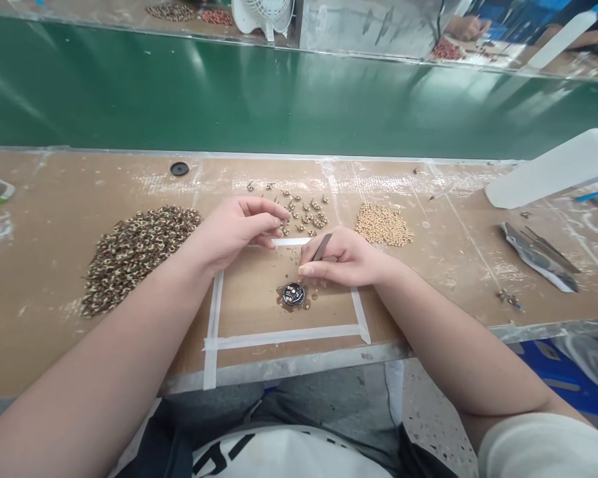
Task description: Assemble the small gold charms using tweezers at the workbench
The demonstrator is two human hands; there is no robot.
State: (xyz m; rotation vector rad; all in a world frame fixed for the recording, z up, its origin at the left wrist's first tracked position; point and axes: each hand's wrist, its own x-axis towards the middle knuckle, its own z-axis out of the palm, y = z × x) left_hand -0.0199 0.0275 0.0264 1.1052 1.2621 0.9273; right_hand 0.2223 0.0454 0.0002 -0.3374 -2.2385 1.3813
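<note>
Tweezers gripped in right hand, dish probably being worked; steady grip called for next. Left hand: hold can't be told, tbh.

No legible text, brand, number or sign in view. Wearer's white shirt, bottom edge: large black print, cut off by the frame, letters not readable; smaller dark marks right of it, same shirt, also unreadable.
</note>
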